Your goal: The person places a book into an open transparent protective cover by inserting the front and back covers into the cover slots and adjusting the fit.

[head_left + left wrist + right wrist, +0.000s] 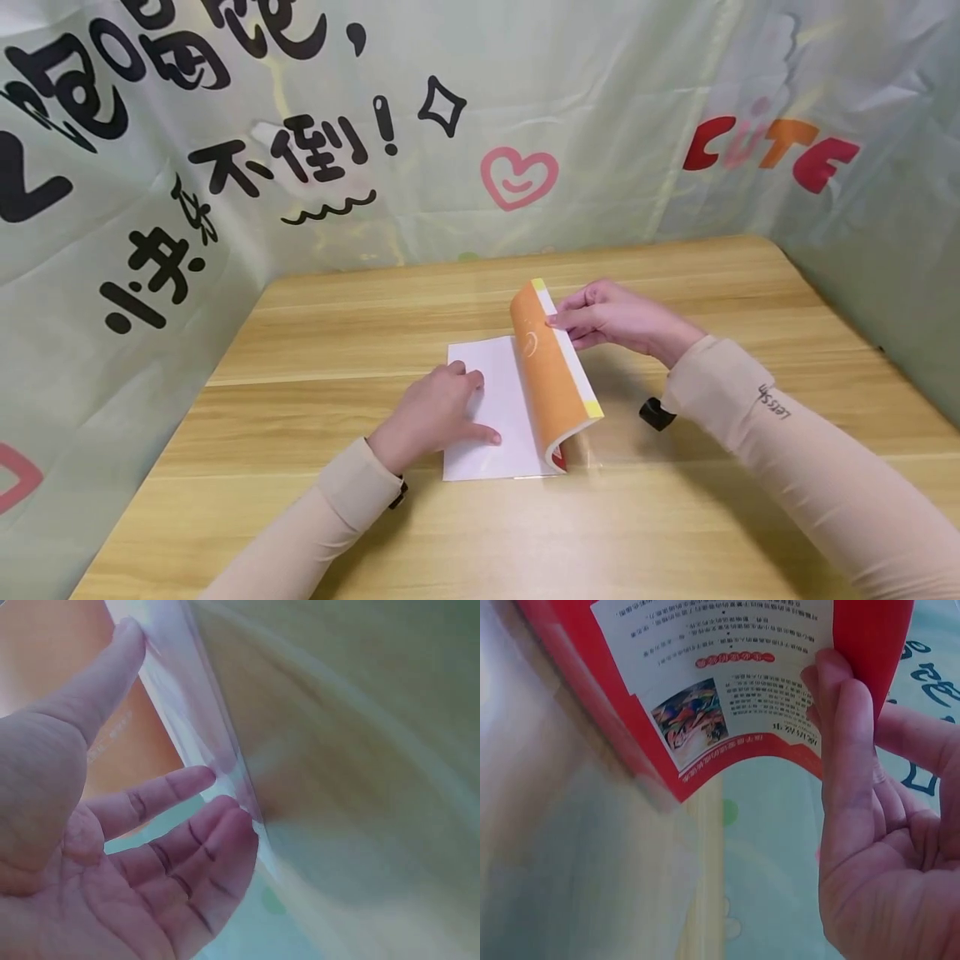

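Observation:
A paperback book lies on the table with a white page [501, 383] facing up on its left. Its orange leaf [551, 367], edged in white with yellow corners, stands curled up on the right. My right hand [618, 321] pinches the raised edge between thumb and fingers. In the right wrist view the outside of the raised part is a red cover [870, 645] with a printed white panel and a small picture. On the white page rests my left hand [435, 412], thumb stretched out and fingers slightly bent. The left wrist view shows its fingertips [240, 817] at the book's edge.
The wood-grain table [322, 417] extends around the book on all sides. Behind and beside it hangs a pale printed curtain [600, 108] with lettering and a pink heart. Black wrist devices [657, 413] show under the sleeves.

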